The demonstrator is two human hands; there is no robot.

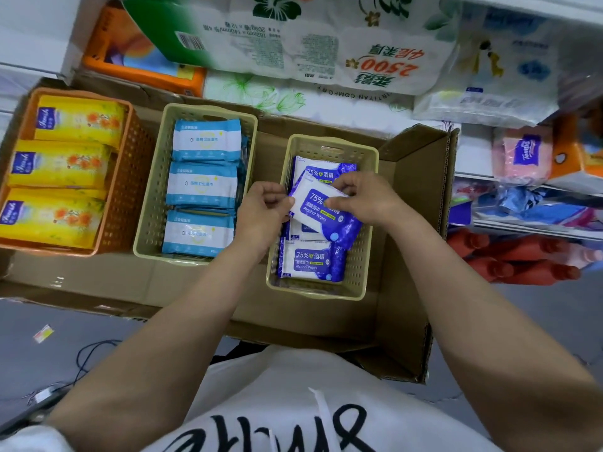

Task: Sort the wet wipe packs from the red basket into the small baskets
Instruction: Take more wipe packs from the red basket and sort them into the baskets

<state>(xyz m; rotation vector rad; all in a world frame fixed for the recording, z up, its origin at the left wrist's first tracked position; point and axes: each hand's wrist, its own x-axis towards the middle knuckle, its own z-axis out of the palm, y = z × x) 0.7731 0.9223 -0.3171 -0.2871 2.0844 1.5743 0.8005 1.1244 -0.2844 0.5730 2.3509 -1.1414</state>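
Observation:
Both my hands hold one blue-and-white alcohol wipe pack tilted over the right beige basket. My left hand pinches its left edge and my right hand grips its top right. Beneath it in that basket lie more of the same packs. The middle beige basket holds light-blue and white wipe packs in a row. An orange basket at the left holds yellow packs. The red basket is out of sight.
All three baskets stand on flattened brown cardboard on the floor. Large packs of toilet paper and tissues are stacked behind and to the right. A cable and a paper scrap lie on the grey floor at the left.

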